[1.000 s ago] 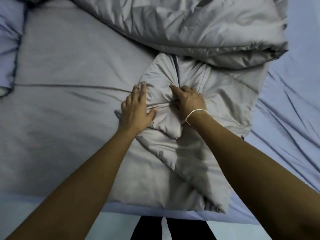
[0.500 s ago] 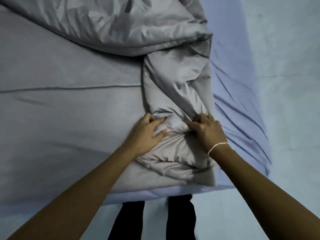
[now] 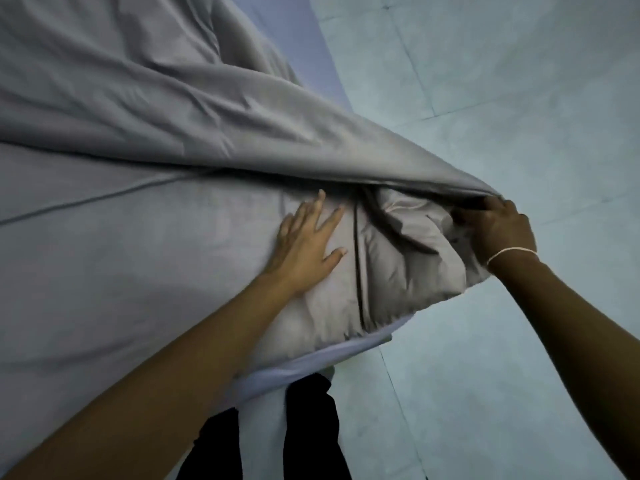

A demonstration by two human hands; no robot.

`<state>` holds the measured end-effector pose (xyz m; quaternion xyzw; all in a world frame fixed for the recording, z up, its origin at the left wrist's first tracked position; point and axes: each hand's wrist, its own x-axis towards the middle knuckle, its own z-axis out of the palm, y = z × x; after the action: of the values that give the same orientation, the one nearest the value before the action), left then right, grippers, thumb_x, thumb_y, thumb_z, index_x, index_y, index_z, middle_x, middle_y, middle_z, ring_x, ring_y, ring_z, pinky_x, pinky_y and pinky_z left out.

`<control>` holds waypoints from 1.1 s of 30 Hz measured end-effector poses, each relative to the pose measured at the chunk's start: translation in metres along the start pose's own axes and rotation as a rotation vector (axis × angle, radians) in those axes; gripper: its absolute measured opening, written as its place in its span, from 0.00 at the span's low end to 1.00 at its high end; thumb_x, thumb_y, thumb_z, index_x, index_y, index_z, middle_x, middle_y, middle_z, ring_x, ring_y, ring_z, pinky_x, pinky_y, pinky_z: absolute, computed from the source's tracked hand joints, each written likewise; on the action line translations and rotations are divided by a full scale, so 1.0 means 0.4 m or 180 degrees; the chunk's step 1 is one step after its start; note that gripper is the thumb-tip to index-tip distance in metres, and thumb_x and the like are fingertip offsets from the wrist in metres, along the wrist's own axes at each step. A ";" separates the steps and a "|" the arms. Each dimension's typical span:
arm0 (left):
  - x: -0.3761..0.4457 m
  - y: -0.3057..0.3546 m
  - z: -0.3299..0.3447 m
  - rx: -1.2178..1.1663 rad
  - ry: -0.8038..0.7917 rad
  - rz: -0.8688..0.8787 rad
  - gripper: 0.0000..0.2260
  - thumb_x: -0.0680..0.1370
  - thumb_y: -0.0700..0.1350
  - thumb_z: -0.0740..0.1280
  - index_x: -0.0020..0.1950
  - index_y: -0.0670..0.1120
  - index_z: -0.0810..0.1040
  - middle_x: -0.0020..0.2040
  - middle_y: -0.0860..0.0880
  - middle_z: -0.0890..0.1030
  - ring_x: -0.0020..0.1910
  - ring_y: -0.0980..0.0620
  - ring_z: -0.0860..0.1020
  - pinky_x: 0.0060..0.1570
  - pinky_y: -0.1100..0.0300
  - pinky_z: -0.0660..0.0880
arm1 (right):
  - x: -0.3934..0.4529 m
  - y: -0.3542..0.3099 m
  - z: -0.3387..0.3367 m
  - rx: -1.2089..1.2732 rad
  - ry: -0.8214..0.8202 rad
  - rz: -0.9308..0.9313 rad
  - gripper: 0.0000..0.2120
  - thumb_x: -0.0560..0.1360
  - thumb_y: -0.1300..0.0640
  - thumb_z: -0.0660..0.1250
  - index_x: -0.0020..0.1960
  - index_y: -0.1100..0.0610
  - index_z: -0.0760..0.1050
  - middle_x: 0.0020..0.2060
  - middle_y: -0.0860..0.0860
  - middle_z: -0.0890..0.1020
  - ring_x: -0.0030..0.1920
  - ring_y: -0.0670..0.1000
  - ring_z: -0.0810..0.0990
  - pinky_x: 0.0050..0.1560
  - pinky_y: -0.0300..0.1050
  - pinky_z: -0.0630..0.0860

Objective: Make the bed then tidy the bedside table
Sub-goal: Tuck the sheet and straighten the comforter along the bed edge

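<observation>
Here my left hand (image 3: 306, 242) presses flat, fingers spread, on the duvet (image 3: 145, 109); my right hand (image 3: 498, 228) seems clamped on its corner, right of frame. Next: spread it.

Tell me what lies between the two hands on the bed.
In the head view, bunched grey duvet fills the stretch between the flat left hand and the gripping right hand.

The duvet (image 3: 145, 258) under my hands is plain grey with a thin dark seam line. Beneath it my bedsheet (image 3: 304, 367) shows pale lavender-blue. The floor (image 3: 502, 98) is pale blue-green tile. My trousers (image 3: 311, 427) are black; my wrist string (image 3: 512, 251) is white.
</observation>
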<state>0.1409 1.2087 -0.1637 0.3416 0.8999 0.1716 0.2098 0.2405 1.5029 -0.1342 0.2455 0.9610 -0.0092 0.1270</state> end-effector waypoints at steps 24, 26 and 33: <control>0.025 -0.042 0.241 0.0949 0.0351 0.0052 0.31 0.78 0.64 0.48 0.78 0.50 0.52 0.78 0.42 0.54 0.77 0.42 0.52 0.73 0.40 0.50 | -0.150 -0.213 0.345 0.1324 -0.0413 0.0372 0.31 0.78 0.38 0.41 0.78 0.46 0.42 0.78 0.51 0.49 0.77 0.56 0.49 0.73 0.65 0.51; 0.024 -0.042 0.240 0.0929 0.0406 0.0079 0.31 0.79 0.63 0.48 0.77 0.49 0.52 0.78 0.42 0.54 0.77 0.43 0.52 0.73 0.40 0.50 | -0.142 -0.216 0.355 0.1289 -0.0311 0.0496 0.31 0.77 0.35 0.40 0.77 0.44 0.41 0.78 0.51 0.49 0.77 0.56 0.49 0.73 0.65 0.50; -0.074 -0.066 0.267 0.0843 0.0682 -0.0609 0.29 0.80 0.61 0.48 0.78 0.47 0.52 0.78 0.41 0.52 0.77 0.44 0.50 0.73 0.38 0.47 | -0.139 -0.225 0.373 0.1692 -0.0303 0.1154 0.35 0.74 0.28 0.45 0.76 0.40 0.40 0.78 0.44 0.45 0.78 0.56 0.43 0.68 0.75 0.54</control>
<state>0.1993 1.1874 -0.2592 0.2589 0.9602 0.0664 0.0815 0.2807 1.3858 -0.2689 0.4365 0.8586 -0.2484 0.1028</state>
